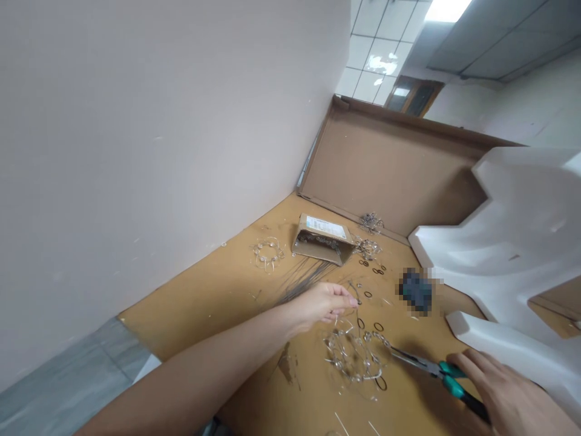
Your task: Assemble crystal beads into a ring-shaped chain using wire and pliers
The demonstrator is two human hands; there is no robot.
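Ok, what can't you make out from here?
All in the head view:
- Whether the pliers grip the wire ring: too small.
- What the left hand pinches: too small, blurred.
- The dark object: masked by pixelation.
- Depths of the box: shadow.
- Right hand, wrist end: cut off by edge.

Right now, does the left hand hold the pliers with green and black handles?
No, the pliers are in the right hand, while the left hand pinches a thin wire.
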